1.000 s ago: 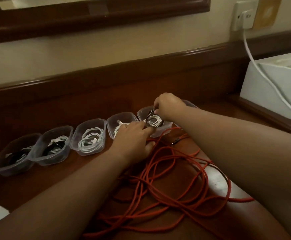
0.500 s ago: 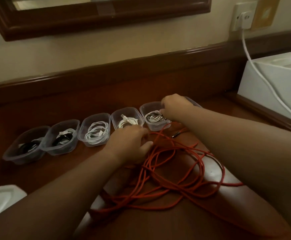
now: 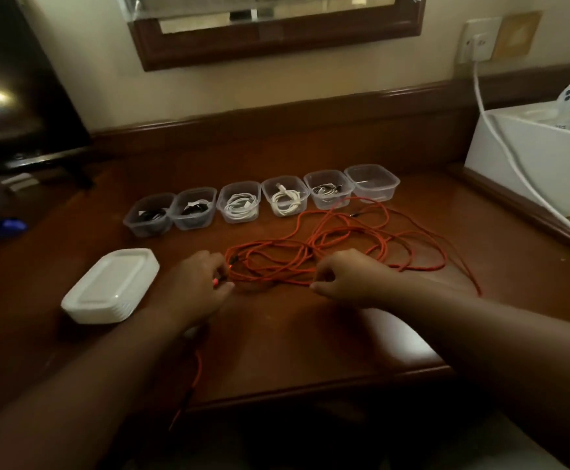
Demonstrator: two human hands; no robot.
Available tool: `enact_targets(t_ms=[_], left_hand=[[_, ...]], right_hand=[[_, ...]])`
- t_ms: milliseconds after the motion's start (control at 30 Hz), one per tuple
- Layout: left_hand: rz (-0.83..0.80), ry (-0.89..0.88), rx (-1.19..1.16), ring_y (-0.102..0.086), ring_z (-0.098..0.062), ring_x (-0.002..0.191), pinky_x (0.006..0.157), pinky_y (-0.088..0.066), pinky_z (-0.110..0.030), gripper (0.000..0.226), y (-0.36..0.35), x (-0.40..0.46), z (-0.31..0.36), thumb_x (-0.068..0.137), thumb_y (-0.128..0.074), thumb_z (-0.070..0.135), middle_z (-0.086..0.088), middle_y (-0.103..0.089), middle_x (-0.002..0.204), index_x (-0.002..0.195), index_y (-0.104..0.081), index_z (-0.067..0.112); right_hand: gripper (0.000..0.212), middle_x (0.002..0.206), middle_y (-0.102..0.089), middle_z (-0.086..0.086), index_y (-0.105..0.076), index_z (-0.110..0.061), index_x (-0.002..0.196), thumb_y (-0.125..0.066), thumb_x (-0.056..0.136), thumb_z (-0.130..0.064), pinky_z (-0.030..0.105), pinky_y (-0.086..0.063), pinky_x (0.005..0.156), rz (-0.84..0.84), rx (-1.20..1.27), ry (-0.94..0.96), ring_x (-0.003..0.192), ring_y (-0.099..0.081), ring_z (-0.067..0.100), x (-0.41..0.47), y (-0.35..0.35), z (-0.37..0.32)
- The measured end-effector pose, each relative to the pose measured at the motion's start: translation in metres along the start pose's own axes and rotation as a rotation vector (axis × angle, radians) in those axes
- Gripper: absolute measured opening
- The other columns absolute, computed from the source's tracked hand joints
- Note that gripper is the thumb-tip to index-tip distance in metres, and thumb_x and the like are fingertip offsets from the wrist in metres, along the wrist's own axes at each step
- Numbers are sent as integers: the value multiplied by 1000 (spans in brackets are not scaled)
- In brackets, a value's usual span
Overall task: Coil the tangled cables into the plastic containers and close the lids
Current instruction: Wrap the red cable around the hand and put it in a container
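Note:
A long orange cable [image 3: 344, 242] lies tangled on the wooden desk [image 3: 276, 334]. My left hand [image 3: 198, 283] pinches the cable near its left end, and one strand runs down over the desk's front edge. My right hand [image 3: 348, 278], fingers curled, grips strands at the tangle's near side. Behind the tangle stands a row of several clear plastic containers [image 3: 239, 201], all without lids. Most hold coiled black or white cables; the rightmost container [image 3: 371, 181] looks empty. A stack of white lids [image 3: 110, 286] sits left of my left hand.
A white box [image 3: 531, 164] with a white device on it stands at the right, and a white power cord [image 3: 500, 140] runs from the wall socket across it. A dark screen [image 3: 15, 96] stands at the back left. A mirror frame hangs on the wall.
My right hand has left the coil in the fifth container and both hands have drawn back to the orange tangle. The view has pulled back, showing the whole row and the lids.

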State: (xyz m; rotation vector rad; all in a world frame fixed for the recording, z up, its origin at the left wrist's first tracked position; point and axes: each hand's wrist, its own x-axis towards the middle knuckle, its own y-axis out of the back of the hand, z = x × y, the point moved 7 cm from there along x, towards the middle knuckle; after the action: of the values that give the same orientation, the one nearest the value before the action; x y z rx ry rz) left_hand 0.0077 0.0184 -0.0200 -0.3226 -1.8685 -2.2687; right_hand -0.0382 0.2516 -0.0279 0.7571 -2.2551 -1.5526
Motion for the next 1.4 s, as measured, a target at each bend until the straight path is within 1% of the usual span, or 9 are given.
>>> enact_targets(t_ms=[133,333,633,800,933,1067,1233,1333,1400], left_hand=[[-175,299,147,-54,-26,120,94,-47,-37,57,-8,-26,-44,87,-66,46,-8,-52,132,134,-51,18],[-130,366,39,-61,-25,104,87,-50,-35,18,-10,-46,-61,91,-62,28,-6,-64,115,106,-68,19],[-115,447,161,-58,-36,107,90,-50,-44,28,-5,-56,-83,93,-49,12,-18,-57,118,120,-55,10],[-97,539,-138,-59,-29,94,80,-51,-39,25,0,-56,-83,85,-56,11,-7,-59,101,109,-50,18],[50,836,-877,-52,-21,69,58,-43,-31,24,-5,-61,-78,93,-50,15,-8,-56,88,115,-58,15],[209,861,-1425,-46,-14,63,47,-43,-21,24,-1,-56,-47,95,-44,-2,-5,-49,80,108,-57,14],[247,749,-1626,-52,-11,62,45,-49,-15,23,6,-51,-5,95,-45,-6,-7,-53,80,103,-61,8],[211,680,-1520,-51,-11,61,45,-48,-18,22,9,-47,6,96,-46,-1,-5,-53,76,107,-63,7],[160,618,-1202,-52,-12,61,48,-45,-23,16,11,-43,0,99,-49,11,-2,-55,75,101,-66,11]], right_hand=[[22,105,-67,0,-70,-23,105,-61,93,-39,26,-41,73,-75,-60,28,96,-61,19,-13,-25,-28],[29,115,-63,6,-63,-18,112,-61,93,-39,28,-43,76,-132,-132,-7,103,-60,26,-18,-43,-37],[28,114,-63,4,-55,-19,111,-56,94,-42,28,-40,74,113,-43,-17,104,-59,24,-36,-55,-31],[23,106,-64,2,-56,-21,103,-54,93,-42,30,-41,72,235,-53,22,100,-59,23,-44,-56,-36],[27,104,-63,-2,-57,-22,102,-57,92,-47,29,-40,71,183,-27,-10,95,-58,19,-43,-57,-32],[43,101,-64,-4,-62,-25,104,-51,91,-64,32,-48,78,61,214,-122,92,-59,14,-39,-54,-29],[46,112,-67,0,-63,-21,117,-64,86,-56,33,-53,91,-125,523,-55,102,-64,14,-38,-58,-79],[17,83,-66,-1,-64,-20,87,-60,96,-34,30,-50,75,35,552,11,76,-62,12,-36,-53,-98],[29,70,-58,1,-57,-20,73,-52,101,-24,30,-45,65,187,714,10,63,-54,14,-40,-39,-99]])
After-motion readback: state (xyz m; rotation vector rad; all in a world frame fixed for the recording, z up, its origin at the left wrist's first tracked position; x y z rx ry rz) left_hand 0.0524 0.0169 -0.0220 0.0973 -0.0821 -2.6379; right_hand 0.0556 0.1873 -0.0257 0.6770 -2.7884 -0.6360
